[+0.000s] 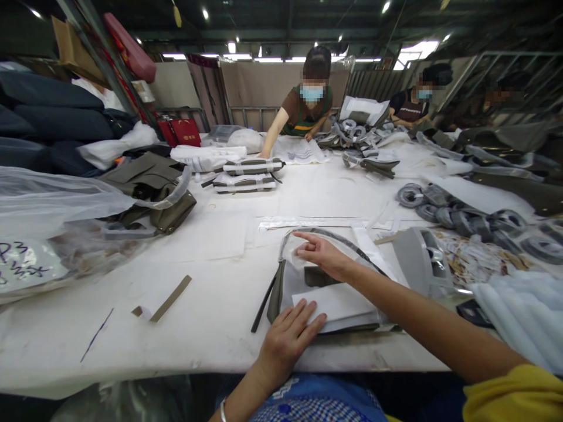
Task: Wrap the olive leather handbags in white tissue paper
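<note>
On the white table (pixel 220 281), a brown strip (pixel 172 298) lies to the left, well apart from the bag (pixel 319 277), which rests flat near the front edge, before the person. From the bag's left side a thin dark strap (pixel 264 300) slants down onto the table; beside it shows a grey-olive flank. The left hand (pixel 288 335) lies open, fingers spread over the edge of a smooth white sheet (pixel 341 302) covering the lower front. Above the sheet is a dark olive patch amid pale, translucent wrapping. The right hand (pixel 323 255) reaches over the upper part, index finger extended; whether it grips the wrapping, I cannot tell. A dark, film-wrapped handle (pixel 352 246) arches along the top.
</note>
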`<move>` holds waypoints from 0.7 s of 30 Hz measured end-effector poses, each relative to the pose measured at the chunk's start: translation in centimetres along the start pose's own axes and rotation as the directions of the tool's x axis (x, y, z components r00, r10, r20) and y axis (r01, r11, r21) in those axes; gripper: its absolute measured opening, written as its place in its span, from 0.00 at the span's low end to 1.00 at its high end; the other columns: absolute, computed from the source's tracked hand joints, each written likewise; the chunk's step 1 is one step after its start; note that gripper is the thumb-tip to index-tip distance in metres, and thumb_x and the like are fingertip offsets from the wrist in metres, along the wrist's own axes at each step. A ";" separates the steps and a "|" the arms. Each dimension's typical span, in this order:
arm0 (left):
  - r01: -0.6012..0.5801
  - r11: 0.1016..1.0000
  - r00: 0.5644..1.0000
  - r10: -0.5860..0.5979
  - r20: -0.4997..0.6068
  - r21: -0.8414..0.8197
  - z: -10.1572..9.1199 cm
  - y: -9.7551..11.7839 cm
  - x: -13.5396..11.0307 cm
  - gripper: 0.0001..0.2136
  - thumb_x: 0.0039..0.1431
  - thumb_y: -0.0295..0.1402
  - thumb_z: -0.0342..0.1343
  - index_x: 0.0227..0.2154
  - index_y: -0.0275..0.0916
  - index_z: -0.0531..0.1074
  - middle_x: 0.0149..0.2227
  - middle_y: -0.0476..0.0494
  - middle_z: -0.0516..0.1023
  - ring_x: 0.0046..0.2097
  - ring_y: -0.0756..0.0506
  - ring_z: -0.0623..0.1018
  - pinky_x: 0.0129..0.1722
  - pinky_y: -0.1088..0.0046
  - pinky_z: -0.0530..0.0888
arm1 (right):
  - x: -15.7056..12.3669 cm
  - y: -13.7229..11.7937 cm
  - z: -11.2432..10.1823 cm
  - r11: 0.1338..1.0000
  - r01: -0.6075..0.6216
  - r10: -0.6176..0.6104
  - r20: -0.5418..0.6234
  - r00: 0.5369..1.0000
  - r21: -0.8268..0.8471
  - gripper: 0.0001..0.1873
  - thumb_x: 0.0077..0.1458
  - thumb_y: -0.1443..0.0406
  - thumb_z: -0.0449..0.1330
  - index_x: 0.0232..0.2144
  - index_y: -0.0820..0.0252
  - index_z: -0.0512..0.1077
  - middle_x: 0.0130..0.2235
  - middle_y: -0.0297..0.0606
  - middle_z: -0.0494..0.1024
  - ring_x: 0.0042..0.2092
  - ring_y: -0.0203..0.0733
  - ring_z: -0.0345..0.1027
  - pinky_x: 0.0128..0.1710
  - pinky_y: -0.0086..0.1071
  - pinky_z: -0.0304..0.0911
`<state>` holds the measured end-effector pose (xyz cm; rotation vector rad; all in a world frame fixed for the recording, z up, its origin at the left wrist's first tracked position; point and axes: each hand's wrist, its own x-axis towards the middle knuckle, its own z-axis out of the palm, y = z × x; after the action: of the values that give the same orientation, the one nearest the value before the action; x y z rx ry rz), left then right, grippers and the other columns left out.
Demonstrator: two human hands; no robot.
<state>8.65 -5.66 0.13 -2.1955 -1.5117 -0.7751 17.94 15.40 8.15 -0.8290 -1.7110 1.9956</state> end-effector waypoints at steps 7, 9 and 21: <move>-0.006 1.000 1.000 0.006 0.024 -0.006 0.0 -0.1 -0.2 0.20 0.70 0.25 0.45 0.62 0.44 0.64 0.61 0.45 0.70 0.61 0.43 0.71 0.54 0.66 0.75 | -7.0 1.0 0.0 0.930 0.157 -0.090 0.209 0.974 -0.333 0.29 0.55 0.64 0.65 0.59 0.54 0.68 0.37 0.34 0.77 0.40 0.38 0.72 0.48 0.35 0.67; -0.008 1.000 1.000 0.009 0.020 -0.021 0.1 -0.1 -0.2 0.20 0.70 0.26 0.46 0.61 0.43 0.65 0.61 0.44 0.71 0.62 0.43 0.71 0.56 0.66 0.74 | -8.4 1.6 0.2 0.836 0.267 -0.164 0.246 0.955 -0.479 0.22 0.58 0.66 0.61 0.55 0.52 0.72 0.37 0.35 0.78 0.41 0.39 0.73 0.49 0.35 0.67; 0.204 0.960 0.968 -0.227 -0.110 -0.191 1.0 0.2 -1.2 0.13 0.66 0.26 0.50 0.51 0.35 0.71 0.51 0.35 0.78 0.54 0.44 0.77 0.53 0.69 0.76 | -12.3 6.7 1.2 0.458 0.543 -0.537 0.268 0.800 -0.704 0.25 0.58 0.76 0.52 0.51 0.48 0.75 0.48 0.39 0.81 0.52 0.44 0.74 0.60 0.49 0.64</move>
<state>8.79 -6.01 -1.39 -2.0750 -1.6921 -1.1427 26.99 5.50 3.97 -0.3674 -2.4549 0.7989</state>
